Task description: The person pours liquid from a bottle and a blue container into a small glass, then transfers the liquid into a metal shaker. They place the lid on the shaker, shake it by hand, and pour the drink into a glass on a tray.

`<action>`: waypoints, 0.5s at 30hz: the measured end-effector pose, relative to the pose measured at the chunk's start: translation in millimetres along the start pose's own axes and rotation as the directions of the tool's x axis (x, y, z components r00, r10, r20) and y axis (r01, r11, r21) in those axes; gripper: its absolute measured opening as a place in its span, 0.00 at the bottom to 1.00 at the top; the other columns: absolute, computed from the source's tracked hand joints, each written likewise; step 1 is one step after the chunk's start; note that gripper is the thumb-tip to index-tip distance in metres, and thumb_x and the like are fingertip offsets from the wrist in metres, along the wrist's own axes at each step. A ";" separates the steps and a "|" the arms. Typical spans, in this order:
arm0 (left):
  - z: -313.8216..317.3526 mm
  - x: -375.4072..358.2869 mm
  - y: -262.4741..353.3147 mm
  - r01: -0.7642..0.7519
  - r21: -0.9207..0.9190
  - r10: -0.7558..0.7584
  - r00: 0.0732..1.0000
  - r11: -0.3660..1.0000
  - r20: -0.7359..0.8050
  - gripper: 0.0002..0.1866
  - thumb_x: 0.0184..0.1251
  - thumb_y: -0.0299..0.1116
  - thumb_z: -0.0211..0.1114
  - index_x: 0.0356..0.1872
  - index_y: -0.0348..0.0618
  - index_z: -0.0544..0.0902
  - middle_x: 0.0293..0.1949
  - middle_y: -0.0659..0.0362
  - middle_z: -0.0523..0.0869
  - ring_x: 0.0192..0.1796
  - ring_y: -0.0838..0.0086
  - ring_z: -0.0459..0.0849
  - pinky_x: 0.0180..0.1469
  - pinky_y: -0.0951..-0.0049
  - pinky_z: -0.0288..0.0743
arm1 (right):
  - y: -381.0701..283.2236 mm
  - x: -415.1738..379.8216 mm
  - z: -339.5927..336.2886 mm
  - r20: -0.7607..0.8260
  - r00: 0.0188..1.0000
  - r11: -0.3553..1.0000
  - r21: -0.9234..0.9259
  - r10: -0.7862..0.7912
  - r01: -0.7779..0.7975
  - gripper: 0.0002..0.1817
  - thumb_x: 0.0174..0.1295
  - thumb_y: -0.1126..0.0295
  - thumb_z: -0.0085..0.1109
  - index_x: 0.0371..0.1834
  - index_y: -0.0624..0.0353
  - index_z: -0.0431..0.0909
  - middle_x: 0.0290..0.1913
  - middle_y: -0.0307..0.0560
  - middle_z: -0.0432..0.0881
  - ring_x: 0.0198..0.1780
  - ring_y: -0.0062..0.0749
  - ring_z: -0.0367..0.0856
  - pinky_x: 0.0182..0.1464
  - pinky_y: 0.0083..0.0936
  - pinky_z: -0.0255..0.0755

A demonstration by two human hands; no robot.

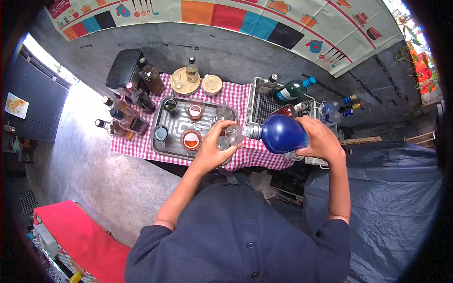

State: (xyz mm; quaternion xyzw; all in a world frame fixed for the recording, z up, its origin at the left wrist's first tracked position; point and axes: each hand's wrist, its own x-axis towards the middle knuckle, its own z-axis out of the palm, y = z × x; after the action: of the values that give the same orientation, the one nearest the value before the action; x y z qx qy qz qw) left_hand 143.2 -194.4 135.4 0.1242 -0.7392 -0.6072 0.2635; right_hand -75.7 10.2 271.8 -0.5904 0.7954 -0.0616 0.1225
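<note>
In the head view my right hand [321, 137] is wrapped round the body of a round blue bottle [281, 134], tipped on its side with its silver neck pointing left. My left hand [216, 147] grips a small clear glass [232, 135] between thumb and fingers, its mouth right at the bottle's neck. Below and left lies a grey metal tray [158, 150] bearing several glasses. Among them are a glass with amber drink [191, 140], another amber glass [194, 109], a dark-looking glass [170, 105] and a clear glass [224, 112].
Several bottles [130, 121] crowd the left end of the checked tablecloth [123, 150]. Behind the tray sit a wooden board [179, 88] with a small bottle [191, 70] and a wood-lidded jar [212, 85]. A wire crate [255, 94] holds more bottles, including a teal one [289, 92].
</note>
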 end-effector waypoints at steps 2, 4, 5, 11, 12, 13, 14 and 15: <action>-0.1 0.3 0.1 0.001 -0.002 -0.001 1.000 1.000 0.000 0.28 0.56 0.27 0.76 0.59 0.40 0.77 0.51 0.54 0.82 0.54 0.67 0.84 0.57 0.67 0.78 | -1.2 0.2 -1.8 0.005 1.000 1.000 -0.018 0.013 -0.013 0.38 0.38 0.64 0.76 0.57 0.60 0.75 0.50 0.51 0.81 0.53 0.51 0.80 0.60 0.39 0.75; 0.2 0.2 -1.0 -0.006 0.001 0.006 1.000 1.000 -0.001 0.28 0.56 0.27 0.76 0.59 0.40 0.77 0.51 0.54 0.82 0.54 0.67 0.84 0.57 0.67 0.78 | -2.2 -0.1 -3.0 0.001 1.000 0.999 -0.029 0.026 -0.026 0.38 0.37 0.65 0.76 0.57 0.60 0.75 0.50 0.51 0.81 0.53 0.51 0.80 0.59 0.39 0.75; 0.3 0.2 -1.5 -0.011 0.004 0.011 1.000 1.000 -0.001 0.28 0.56 0.27 0.76 0.59 0.39 0.77 0.51 0.54 0.82 0.54 0.67 0.85 0.57 0.67 0.78 | -2.1 -0.2 -3.3 -0.013 1.000 0.999 -0.032 0.010 -0.010 0.38 0.37 0.65 0.77 0.57 0.60 0.75 0.50 0.51 0.81 0.52 0.51 0.80 0.59 0.39 0.75; 0.0 -0.8 -4.9 0.049 -0.031 -0.047 0.998 0.998 0.049 0.32 0.53 0.25 0.77 0.61 0.37 0.75 0.55 0.55 0.80 0.59 0.70 0.80 0.63 0.69 0.72 | -2.3 -3.4 -6.1 -0.036 0.999 0.999 -0.046 -0.001 0.000 0.39 0.35 0.66 0.77 0.57 0.60 0.75 0.48 0.51 0.80 0.51 0.52 0.80 0.56 0.40 0.76; 0.3 -0.8 -5.2 0.055 -0.036 -0.053 0.997 0.998 0.053 0.32 0.53 0.25 0.77 0.61 0.37 0.75 0.55 0.55 0.80 0.59 0.70 0.80 0.63 0.69 0.72 | -2.7 -3.7 -7.5 -0.038 0.999 0.999 -0.046 -0.010 0.009 0.39 0.35 0.66 0.77 0.57 0.60 0.74 0.47 0.51 0.80 0.51 0.52 0.80 0.56 0.41 0.76; 0.4 -0.9 -5.1 0.062 -0.041 -0.059 0.997 0.997 0.057 0.32 0.53 0.25 0.76 0.61 0.37 0.75 0.56 0.55 0.80 0.59 0.70 0.80 0.63 0.69 0.72 | -3.0 -4.1 -8.4 -0.040 0.999 0.999 -0.046 -0.019 0.017 0.39 0.35 0.66 0.77 0.57 0.60 0.74 0.47 0.51 0.80 0.50 0.52 0.80 0.56 0.41 0.76; 0.7 -1.0 -4.5 0.065 -0.038 -0.063 0.996 0.997 0.057 0.32 0.53 0.25 0.77 0.61 0.38 0.75 0.56 0.55 0.80 0.59 0.70 0.80 0.63 0.69 0.72 | -3.1 -4.6 -8.9 -0.038 0.999 0.999 -0.048 -0.015 0.013 0.39 0.35 0.66 0.77 0.57 0.60 0.74 0.47 0.51 0.80 0.50 0.53 0.79 0.56 0.41 0.76; 1.1 -0.9 -3.5 0.068 -0.034 -0.066 0.996 0.997 0.058 0.32 0.53 0.25 0.77 0.61 0.38 0.76 0.56 0.55 0.80 0.59 0.69 0.80 0.63 0.69 0.72 | -3.0 -4.9 -9.2 -0.035 0.999 0.999 -0.049 -0.011 0.010 0.39 0.35 0.66 0.77 0.57 0.60 0.74 0.47 0.51 0.80 0.50 0.53 0.79 0.56 0.41 0.76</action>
State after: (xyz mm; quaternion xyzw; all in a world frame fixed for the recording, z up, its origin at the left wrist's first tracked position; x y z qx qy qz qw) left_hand 143.0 -193.8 131.7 0.1268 -0.7307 -0.6322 0.2243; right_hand -74.1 13.6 282.0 -0.5962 0.7956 -0.0531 0.0935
